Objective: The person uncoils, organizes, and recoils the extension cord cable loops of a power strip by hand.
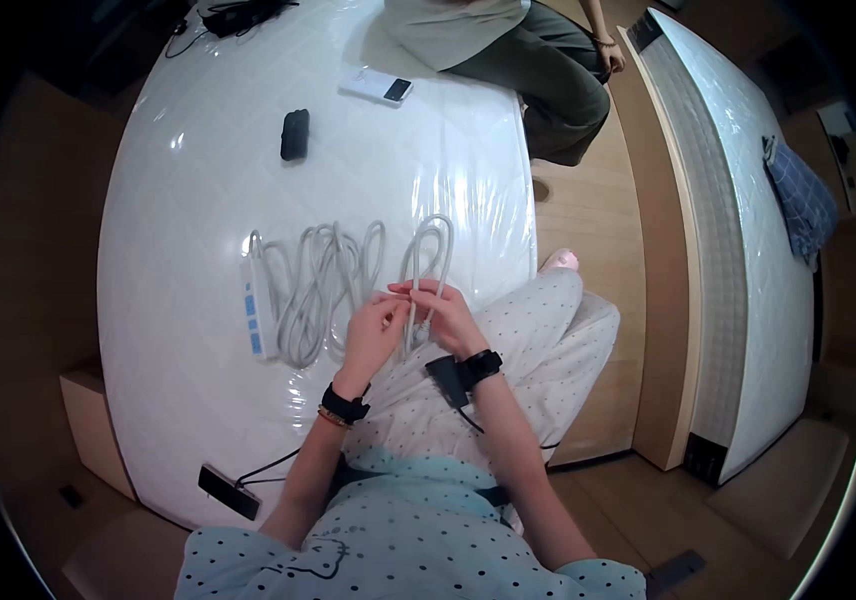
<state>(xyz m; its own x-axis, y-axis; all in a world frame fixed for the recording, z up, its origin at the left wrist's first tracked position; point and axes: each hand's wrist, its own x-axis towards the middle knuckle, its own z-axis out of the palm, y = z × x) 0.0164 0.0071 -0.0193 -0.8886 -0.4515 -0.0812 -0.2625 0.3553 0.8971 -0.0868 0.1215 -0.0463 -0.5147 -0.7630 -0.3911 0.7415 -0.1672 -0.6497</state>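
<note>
A grey-white power cord (320, 290) lies in several long loops on the plastic-covered mattress, beside a white power strip (259, 310) with blue sockets. My right hand (445, 315) is closed around a small bundle of the cord's loops, which stick up past the fingers. Close against it, my left hand (376, 330) has its fingers curled and pinched at the same cord, though the exact grip is partly hidden. What looks like the cord's plug (422, 330) shows under my right hand.
A black case (295, 135) and a white boxed item (376, 87) lie farther up the mattress (198, 190). Another person sits at its far edge (538, 80). A black device with a cable (229, 491) rests near my left elbow. A second mattress (738, 250) stands right.
</note>
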